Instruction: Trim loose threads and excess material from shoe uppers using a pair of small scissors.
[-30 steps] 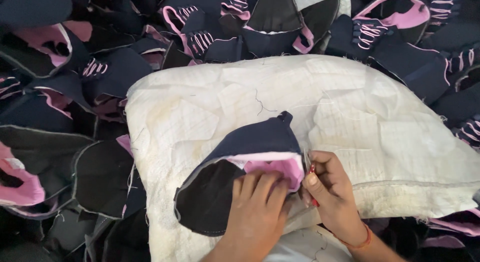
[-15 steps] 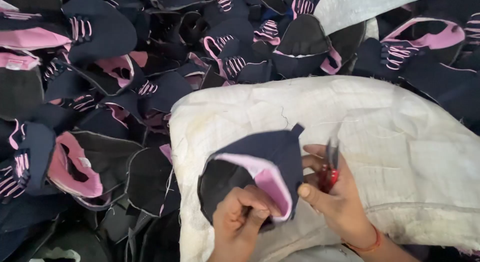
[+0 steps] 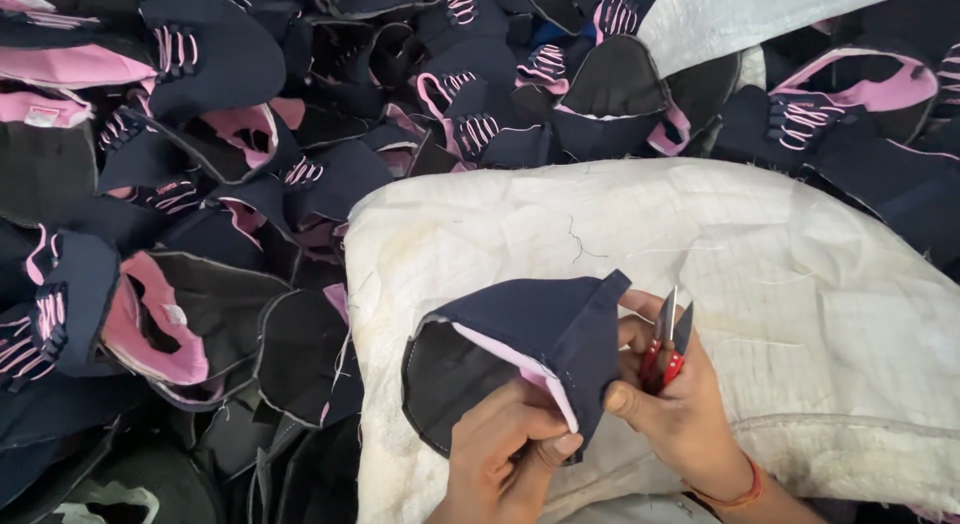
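Note:
A navy shoe upper with pink lining and a black inner side lies on a white woven sack. My left hand pinches its lower edge near the pink lining. My right hand grips the upper's right edge with the thumb and also holds small red-handled thread snips, blades pointing up. A red band circles my right wrist.
A large heap of navy and pink shoe uppers with pink laces surrounds the sack on the left and at the back. More uppers lie at the top right. A second white sack shows at the top.
The view has shifted so the sack sits further right. The upper has been turned and folded in my hands, and the snips have come into sight, raised in my right hand.

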